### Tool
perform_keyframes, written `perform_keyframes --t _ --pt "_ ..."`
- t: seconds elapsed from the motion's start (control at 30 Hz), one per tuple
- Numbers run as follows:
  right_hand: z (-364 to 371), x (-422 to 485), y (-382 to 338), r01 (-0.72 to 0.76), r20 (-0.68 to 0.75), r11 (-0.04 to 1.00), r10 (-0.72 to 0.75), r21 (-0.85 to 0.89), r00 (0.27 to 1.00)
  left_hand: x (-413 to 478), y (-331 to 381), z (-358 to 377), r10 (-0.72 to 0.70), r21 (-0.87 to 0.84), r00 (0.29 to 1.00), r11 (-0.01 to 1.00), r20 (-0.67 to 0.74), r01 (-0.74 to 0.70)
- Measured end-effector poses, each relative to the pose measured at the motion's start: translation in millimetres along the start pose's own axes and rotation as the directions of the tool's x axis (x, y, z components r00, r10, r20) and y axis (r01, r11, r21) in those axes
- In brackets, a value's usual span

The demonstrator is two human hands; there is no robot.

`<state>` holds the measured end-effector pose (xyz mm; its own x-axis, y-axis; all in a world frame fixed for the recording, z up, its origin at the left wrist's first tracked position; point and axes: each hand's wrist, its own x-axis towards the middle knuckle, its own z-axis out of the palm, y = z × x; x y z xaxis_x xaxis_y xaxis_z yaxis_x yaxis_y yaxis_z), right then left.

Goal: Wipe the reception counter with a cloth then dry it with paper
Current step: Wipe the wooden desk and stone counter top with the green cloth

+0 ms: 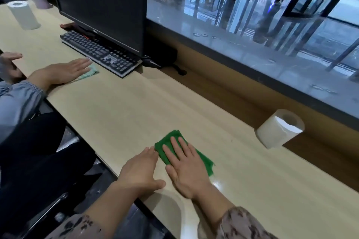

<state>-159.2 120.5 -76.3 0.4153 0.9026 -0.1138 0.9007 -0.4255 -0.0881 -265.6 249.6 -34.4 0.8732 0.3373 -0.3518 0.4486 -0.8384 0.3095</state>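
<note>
A folded dark green cloth (pixel 202 158) lies flat on the beige reception counter (pixel 124 106). My right hand (pixel 184 167) presses on the cloth with straight, spread fingers. My left hand (pixel 141 170) rests flat on the counter just left of the cloth, its fingertips at the cloth's edge. A roll of white paper (pixel 278 129) lies on its side at the counter's back right, apart from both hands.
Another person's hand (pixel 64 72) presses a pale green cloth (pixel 90 72) to the left. A black keyboard (pixel 99 52) and monitor (pixel 101 4) stand behind it. An upright paper roll (pixel 23 14) stands far left. A raised glossy stone ledge (pixel 252 31) runs along the back.
</note>
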Motion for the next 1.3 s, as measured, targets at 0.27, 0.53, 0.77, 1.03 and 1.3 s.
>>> perform_keyframes --t 0.27,0.53,0.77,1.03,1.3 --pt "-18.4 8.6 112.9 -0.382 -0.005 0.924 0.382 0.032 0.924 3.9 20.9 -10.8 -0.113 0.176 0.993 0.979 0.026 0.107" --pt "-1.3 -58.7 107.1 -0.548 -0.031 0.836 0.549 0.030 0.835 10.0 31.0 -12.3 -0.113 0.339 0.993 0.933 -0.038 0.119" --pt "3.4 -50.1 76.6 -0.276 -0.032 0.960 0.275 -0.038 0.961 38.2 30.1 -35.3 -0.046 0.326 0.985 0.940 -0.165 0.098" --pt "-20.6 71.5 79.1 0.055 0.031 0.998 -0.055 0.020 0.998 88.0 25.6 -41.6 0.052 0.301 0.988 0.954 -0.148 -0.005" --pt "-30.8 168.8 115.4 -0.047 0.014 0.998 0.047 -0.048 0.999 137.9 22.0 -43.6 0.141 0.185 0.990 0.973 -0.021 -0.135"
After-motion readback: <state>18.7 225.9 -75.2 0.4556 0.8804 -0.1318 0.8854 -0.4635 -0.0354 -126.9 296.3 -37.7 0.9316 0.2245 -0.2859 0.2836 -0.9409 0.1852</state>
